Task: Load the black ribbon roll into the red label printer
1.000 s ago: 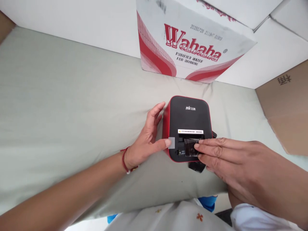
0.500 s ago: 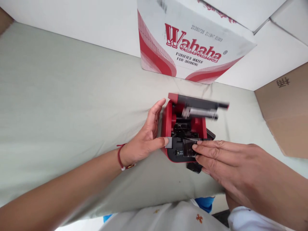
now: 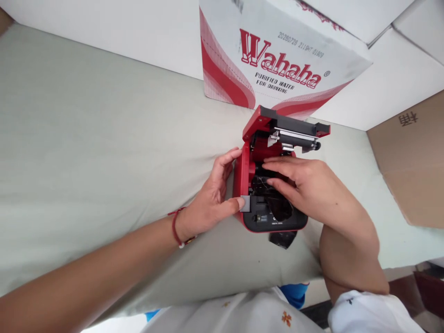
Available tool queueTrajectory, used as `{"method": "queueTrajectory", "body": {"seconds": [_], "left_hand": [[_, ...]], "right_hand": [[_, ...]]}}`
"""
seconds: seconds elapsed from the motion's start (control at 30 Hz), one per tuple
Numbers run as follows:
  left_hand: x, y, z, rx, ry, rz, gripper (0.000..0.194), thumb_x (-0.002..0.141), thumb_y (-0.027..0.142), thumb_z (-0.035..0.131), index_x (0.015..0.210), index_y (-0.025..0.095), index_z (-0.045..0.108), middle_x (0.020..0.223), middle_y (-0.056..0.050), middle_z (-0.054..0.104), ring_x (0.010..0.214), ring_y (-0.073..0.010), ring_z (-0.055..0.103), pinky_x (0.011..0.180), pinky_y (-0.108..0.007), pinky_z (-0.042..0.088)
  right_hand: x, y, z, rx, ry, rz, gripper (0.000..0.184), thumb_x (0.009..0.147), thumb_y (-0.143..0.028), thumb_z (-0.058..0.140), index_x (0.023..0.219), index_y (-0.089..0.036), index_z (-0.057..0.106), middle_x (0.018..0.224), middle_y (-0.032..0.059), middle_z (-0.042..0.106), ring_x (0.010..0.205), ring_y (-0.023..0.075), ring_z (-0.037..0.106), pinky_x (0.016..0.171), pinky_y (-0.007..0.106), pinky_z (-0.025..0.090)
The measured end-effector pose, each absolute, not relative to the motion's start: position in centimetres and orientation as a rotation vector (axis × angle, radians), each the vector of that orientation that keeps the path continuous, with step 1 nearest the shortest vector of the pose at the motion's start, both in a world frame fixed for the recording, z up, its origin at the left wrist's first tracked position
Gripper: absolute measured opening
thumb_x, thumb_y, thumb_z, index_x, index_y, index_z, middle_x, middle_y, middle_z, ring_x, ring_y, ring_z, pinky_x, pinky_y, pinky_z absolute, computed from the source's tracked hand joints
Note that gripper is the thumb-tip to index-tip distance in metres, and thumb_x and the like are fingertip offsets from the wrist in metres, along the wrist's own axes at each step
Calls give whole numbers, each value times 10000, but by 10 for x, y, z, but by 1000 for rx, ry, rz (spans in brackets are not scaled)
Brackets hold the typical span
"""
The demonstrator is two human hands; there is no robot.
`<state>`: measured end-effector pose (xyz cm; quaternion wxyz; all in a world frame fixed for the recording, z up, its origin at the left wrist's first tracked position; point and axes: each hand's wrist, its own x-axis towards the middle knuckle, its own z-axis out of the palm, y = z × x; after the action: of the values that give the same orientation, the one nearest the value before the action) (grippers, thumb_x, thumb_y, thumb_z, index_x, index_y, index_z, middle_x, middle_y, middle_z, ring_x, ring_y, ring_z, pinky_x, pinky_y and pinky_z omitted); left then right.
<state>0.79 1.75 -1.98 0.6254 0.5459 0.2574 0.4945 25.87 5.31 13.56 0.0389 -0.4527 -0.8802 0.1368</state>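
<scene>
A small red and black label printer (image 3: 244,178) stands on a pale green cloth. Its lid (image 3: 291,129) is tipped up and back, showing a metal roller bar. My left hand (image 3: 211,199) grips the printer's left side, thumb on a small grey button at the front corner. My right hand (image 3: 305,189) reaches into the open compartment with fingers stretched out over the dark inside. A strip of dark film (image 3: 280,210) trails from the compartment over the front and down to a dark piece (image 3: 282,239) on the cloth.
A white and red "Wahaha" water carton (image 3: 274,60) stands just behind the printer against a white wall. A brown cardboard box (image 3: 412,162) lies at the right. The pale green cloth (image 3: 86,152) stretches bare to the left. The table's near edge is close to my body.
The printer's lid went from closed to fully raised. My right hand left the film at the front slot and moved up into the open compartment. My left hand stayed in place.
</scene>
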Motion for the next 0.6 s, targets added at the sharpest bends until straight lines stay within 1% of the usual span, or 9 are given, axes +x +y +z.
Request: {"method": "queueTrajectory", "body": {"seconds": [0.07,0.1,0.2,0.27,0.3,0.37,0.47,0.53,0.6], "left_hand": [[9,17,-17,1249,590,1139,942,1048,575,927,1834,448,424,1997,-88,418,1912,-433,341,1618,-758,229],[9,18,-16,1246,591,1140,940,1048,574,926,1832,437,427,1985,-96,438,1899,-432,364,1612,-754,254],[10,18,-12,1227,582,1141,922,1049,566,926,1819,426,438,1971,-99,463,1873,-428,406,1584,-736,340],[10,18,-11,1213,572,1138,914,1045,563,929,1809,426,448,1963,-98,477,1863,-427,423,1561,-721,393],[10,18,-10,1206,572,1135,913,1043,566,932,1806,425,451,1959,-99,483,1861,-428,427,1556,-718,404],[11,19,-10,1199,579,1138,918,1035,587,938,1801,423,459,1949,-100,497,1857,-430,433,1558,-719,398],[11,20,-10,1194,587,1144,916,1024,609,947,1787,426,474,1958,-92,492,1872,-426,419,1583,-716,347],[11,21,-9,1191,585,1141,911,1020,611,952,1778,428,481,1969,-87,482,1878,-423,414,1591,-710,330],[11,21,-8,1188,586,1131,920,1012,621,958,1772,423,480,1970,-92,481,1869,-424,427,1587,-712,336]], "right_hand": [[265,53,144,-1355,-2683,595,369,1195,-285,650,1436,-208,918,1487,64,886,1367,293,882,1155,435,732],[269,53,150,-1329,-2660,689,373,1198,-304,648,1431,-208,922,1478,56,890,1341,267,889,1147,395,727],[279,52,166,-1327,-2519,978,367,1210,-354,643,1388,-229,938,1299,15,933,1058,164,906,927,260,714],[282,55,167,-1424,-2409,1058,357,1204,-377,650,1358,-244,943,1129,-7,936,877,142,868,800,249,681],[281,58,164,-1483,-2391,1024,351,1193,-362,652,1349,-245,944,1094,-6,932,861,151,861,804,264,677],[275,62,155,-1607,-2457,814,350,1166,-290,647,1347,-247,943,1163,17,937,962,200,885,896,326,679],[258,64,145,-1793,-2689,404,375,1148,-233,677,1433,-278,916,1447,35,901,1262,322,882,1026,441,651],[246,61,145,-1930,-2806,225,417,1163,-250,700,1542,-311,865,1568,21,855,1356,371,855,992,474,628],[235,57,150,-2033,-2881,106,467,1178,-255,697,1624,-335,811,1660,12,807,1377,375,843,911,463,592]]}}
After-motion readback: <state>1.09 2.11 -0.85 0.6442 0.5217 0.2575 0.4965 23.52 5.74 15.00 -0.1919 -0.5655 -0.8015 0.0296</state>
